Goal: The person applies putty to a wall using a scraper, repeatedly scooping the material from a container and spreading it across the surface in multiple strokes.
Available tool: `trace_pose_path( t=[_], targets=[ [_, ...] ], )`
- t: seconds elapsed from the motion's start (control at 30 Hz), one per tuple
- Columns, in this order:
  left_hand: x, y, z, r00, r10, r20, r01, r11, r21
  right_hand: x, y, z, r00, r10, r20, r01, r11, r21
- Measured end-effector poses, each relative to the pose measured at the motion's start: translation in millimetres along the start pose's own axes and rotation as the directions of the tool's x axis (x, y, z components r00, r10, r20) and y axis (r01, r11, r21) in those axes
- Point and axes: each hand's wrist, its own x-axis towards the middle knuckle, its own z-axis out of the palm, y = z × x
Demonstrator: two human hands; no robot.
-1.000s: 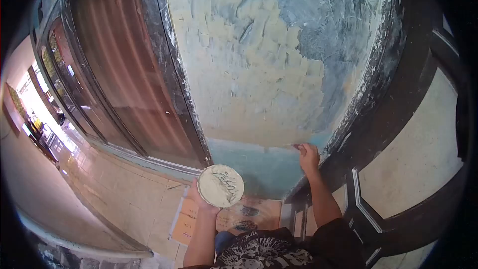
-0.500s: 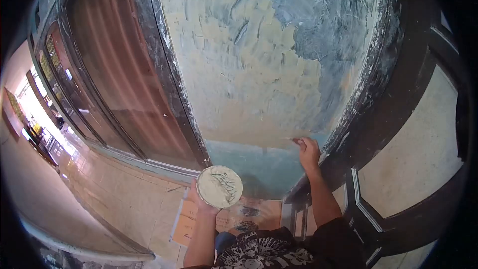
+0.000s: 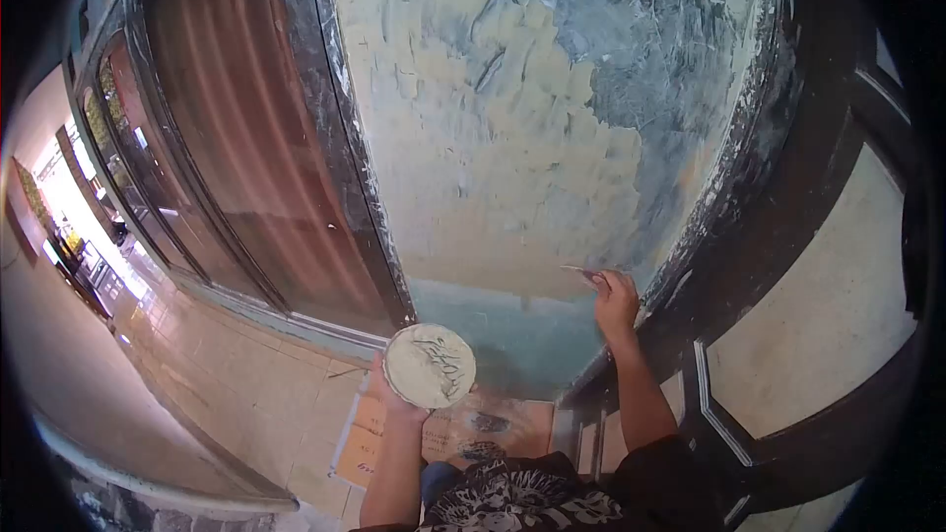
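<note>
My left hand [image 3: 392,396] is closed around the side of a round tub of cream-coloured putty [image 3: 430,366], whose surface is streaked with darker marks. In my right hand [image 3: 616,303] is a putty knife [image 3: 579,272], pinched at its handle, with its thin blade pointing left, seen nearly edge-on. The blade lies close to the wall [image 3: 473,207], near the lower border of the cream putty coat. Below that border runs a band of blue-green paint [image 3: 493,320]; higher up, grey-blue patches show through the coat.
Left of the wall is a dark-framed window [image 3: 256,138] with reddish curtains behind glass. A dark wooden door [image 3: 778,266] with pale panels stands at the right. Printed cardboard [image 3: 370,433] lies on the tiled floor [image 3: 236,355] beneath me.
My right hand has stayed near the same spot, but the knife's blade now shows longer and more to the left. The tub has shifted slightly left as the view moved a little.
</note>
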Motion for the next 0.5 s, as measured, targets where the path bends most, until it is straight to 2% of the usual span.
trace_pose_path(
  t=[0.03,0.07,0.17,0.23,0.27,0.3,0.33,0.37,0.4,0.43,0.47,0.5],
  targets=[
    [-0.5,0.0,0.4,0.997,-0.019,0.078,0.014,0.998,0.057,1.1,-3.0,-4.3,1.0,0.0,0.005,0.0,1.0,0.02],
    [-0.4,-0.4,-0.5,0.997,-0.018,0.08,0.013,0.998,0.057,-5.1,2.0,-1.7,1.0,-0.002,0.004,0.002,1.0,0.02],
    [-0.8,-5.1,-7.1,1.0,0.019,-0.007,-0.018,0.997,0.075,-38.2,21.5,16.6,0.996,-0.059,0.06,0.059,0.998,-0.008],
    [-0.4,-7.9,-13.4,0.997,0.046,-0.062,-0.041,0.995,0.088,-50.8,29.8,34.4,0.975,0.051,0.218,-0.03,0.995,-0.098],
    [2.1,-7.5,-19.5,0.997,0.05,-0.06,-0.044,0.995,0.089,-50.7,38.3,44.5,0.972,0.059,0.226,-0.032,0.992,-0.12],
    [6.3,-5.8,-28.0,0.998,0.017,-0.066,-0.016,1.0,0.014,-46.3,37.2,45.5,0.973,0.057,0.225,-0.032,0.993,-0.116],
    [8.1,-3.4,-24.5,0.997,-0.018,-0.069,0.014,0.998,-0.059,-35.3,31.4,43.9,0.979,0.07,0.192,-0.043,0.989,-0.145],
    [6.2,-1.9,-22.1,0.997,-0.018,-0.069,0.014,0.998,-0.057,-24.0,26.7,41.2,0.984,0.084,0.159,-0.055,0.983,-0.176],
    [-1.7,0.0,-5.7,0.997,-0.056,-0.048,0.05,0.992,-0.118,-12.0,8.7,26.0,0.999,0.021,0.046,-0.018,0.998,-0.068],
    [-6.5,0.2,2.7,0.995,-0.092,-0.026,0.086,0.98,-0.179,-4.5,0.4,12.8,0.998,0.025,0.05,-0.021,0.997,-0.071],
    [-6.1,-1.0,-3.1,0.995,-0.094,-0.03,0.088,0.98,-0.18,1.9,-6.4,2.8,1.0,0.01,0.008,-0.01,1.0,-0.013],
    [-5.6,-0.9,-5.6,0.997,-0.057,-0.043,0.054,0.996,-0.071,4.8,-10.1,-0.9,0.999,-0.005,-0.034,0.007,0.999,0.047]
  ],
)
